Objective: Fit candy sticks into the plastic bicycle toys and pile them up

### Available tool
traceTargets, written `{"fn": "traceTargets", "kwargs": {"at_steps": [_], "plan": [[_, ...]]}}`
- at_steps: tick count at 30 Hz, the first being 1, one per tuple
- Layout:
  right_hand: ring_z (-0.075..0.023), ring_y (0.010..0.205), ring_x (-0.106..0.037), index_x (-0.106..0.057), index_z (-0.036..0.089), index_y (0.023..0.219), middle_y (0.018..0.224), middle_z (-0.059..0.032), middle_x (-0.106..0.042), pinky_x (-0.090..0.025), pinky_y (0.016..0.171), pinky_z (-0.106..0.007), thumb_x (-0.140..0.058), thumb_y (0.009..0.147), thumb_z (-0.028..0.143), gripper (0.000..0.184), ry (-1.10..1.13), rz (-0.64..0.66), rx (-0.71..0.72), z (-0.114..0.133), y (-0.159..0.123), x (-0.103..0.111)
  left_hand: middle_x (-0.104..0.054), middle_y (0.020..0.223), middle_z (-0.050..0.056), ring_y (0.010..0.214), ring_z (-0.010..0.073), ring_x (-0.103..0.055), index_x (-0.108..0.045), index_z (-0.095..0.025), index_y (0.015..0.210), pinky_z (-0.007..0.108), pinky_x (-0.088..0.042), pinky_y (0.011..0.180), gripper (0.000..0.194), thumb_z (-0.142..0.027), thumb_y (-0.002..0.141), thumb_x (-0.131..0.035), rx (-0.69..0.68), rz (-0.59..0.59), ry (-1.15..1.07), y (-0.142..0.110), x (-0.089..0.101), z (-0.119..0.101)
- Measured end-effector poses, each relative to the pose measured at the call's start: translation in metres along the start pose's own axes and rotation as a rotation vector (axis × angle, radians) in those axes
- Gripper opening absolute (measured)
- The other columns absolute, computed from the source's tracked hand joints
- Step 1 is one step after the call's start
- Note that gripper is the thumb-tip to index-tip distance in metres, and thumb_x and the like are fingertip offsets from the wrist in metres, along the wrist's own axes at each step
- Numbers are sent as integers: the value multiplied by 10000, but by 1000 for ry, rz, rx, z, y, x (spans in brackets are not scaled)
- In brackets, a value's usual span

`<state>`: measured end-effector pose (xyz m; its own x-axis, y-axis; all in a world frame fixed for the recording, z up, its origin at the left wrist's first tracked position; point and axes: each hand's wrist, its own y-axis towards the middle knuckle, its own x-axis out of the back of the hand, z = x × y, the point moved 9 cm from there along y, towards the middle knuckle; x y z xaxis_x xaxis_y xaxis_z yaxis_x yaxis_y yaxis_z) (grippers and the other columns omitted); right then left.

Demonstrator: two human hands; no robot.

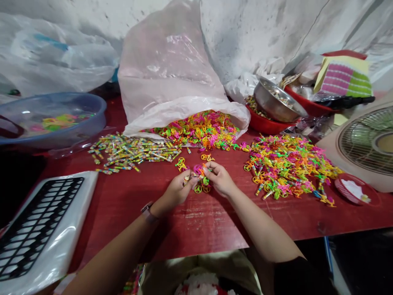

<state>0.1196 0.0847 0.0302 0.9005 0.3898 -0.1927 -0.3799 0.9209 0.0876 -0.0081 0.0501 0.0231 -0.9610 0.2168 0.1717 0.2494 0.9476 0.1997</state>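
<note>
My left hand (177,189) is closed around several short patterned tubes (186,179), partly hidden by the fingers. Pinched in my right hand (220,180) is an orange plastic toy bicycle (202,171), its thumb and forefinger close to the left fingertips. Pink and green plastic pieces show between the two hands, and I cannot tell which hand bears them. Just beyond the hands lie a yellow-green toy bicycle (181,164) and a yellow-orange one (207,157) on the red table (196,229).
Patterned tubes (135,150) lie heaped at left. A plastic sack (172,61) spills bright toy bicycles (202,128). Tubes and bicycles mix in the right heap (285,164), near a small basket (348,192) and a fan (368,139). A blue basin (95,108) and black rack (39,217) stand left.
</note>
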Motion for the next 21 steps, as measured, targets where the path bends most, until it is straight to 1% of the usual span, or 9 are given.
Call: {"fn": "traceTargets", "kwargs": {"at_steps": [3,9,11,13,15,16,18,20,21], "plan": [[-142,682,-492,-577,214,812,733,21,-565,-402,670,-268,-783,812,594,433,-98,-29,17,1,-1,1,-508,683,-34,607,118,-428,-549,-187,850,260,-368,597,335,-500,960,-594,42,-15,-9,-3,-1,1],[-165,685,-474,-540,236,818,746,12,-531,-375,649,-289,-641,936,437,253,-431,-255,179,5,-11,0,-509,638,-33,563,113,-422,-533,-197,805,259,-345,559,411,-580,929,-611,129,-132,-92,-5,-7,13],[-167,700,-493,-544,234,828,763,3,-552,-388,666,-294,-598,963,395,216,-510,-264,221,11,-12,-3,-503,630,-38,548,109,-417,-531,-198,814,255,-342,547,435,-611,928,-604,144,-141,-136,-5,-8,15],[-170,712,-521,-564,230,841,770,-5,-575,-411,677,-298,-586,971,393,209,-541,-237,247,27,-11,5,-507,636,-35,538,107,-414,-545,-196,830,253,-337,535,441,-619,952,-569,153,-118,-139,-3,-6,14],[-183,746,-568,-596,224,888,815,-24,-615,-451,704,-314,-589,968,416,209,-555,-312,300,63,-15,38,-534,665,-22,545,108,-426,-570,-190,852,254,-346,539,434,-602,984,-530,138,-138,-86,0,7,9],[-202,804,-601,-607,217,920,883,-48,-640,-480,749,-340,-599,958,425,211,-576,-433,350,88,-22,66,-550,686,-14,554,109,-436,-584,-188,879,254,-353,546,423,-589,996,-515,124,-171,-57,2,16,5],[-240,882,-615,-618,204,1010,985,-90,-660,-502,814,-409,-593,953,449,253,-751,-804,452,141,-47,124,-577,723,-11,571,110,-452,-587,-192,984,250,-367,564,378,-562,1004,-518,89,-268,-46,4,36,0],[-316,1123,-576,-624,185,1150,1220,-162,-622,-459,972,-526,-637,917,423,334,-1043,-1123,514,175,-69,154,-604,738,-23,562,107,-451,-531,-210,1093,243,-371,569,349,-542,989,-555,70,-340,-93,5,50,0],[-336,1189,-545,-625,184,1193,1287,-180,-596,-428,1018,-558,-619,926,405,346,-1152,-1183,525,179,-70,156,-623,747,-27,555,105,-450,-498,-221,1117,240,-372,569,352,-535,978,-576,66,-358,-114,6,53,2]]}}
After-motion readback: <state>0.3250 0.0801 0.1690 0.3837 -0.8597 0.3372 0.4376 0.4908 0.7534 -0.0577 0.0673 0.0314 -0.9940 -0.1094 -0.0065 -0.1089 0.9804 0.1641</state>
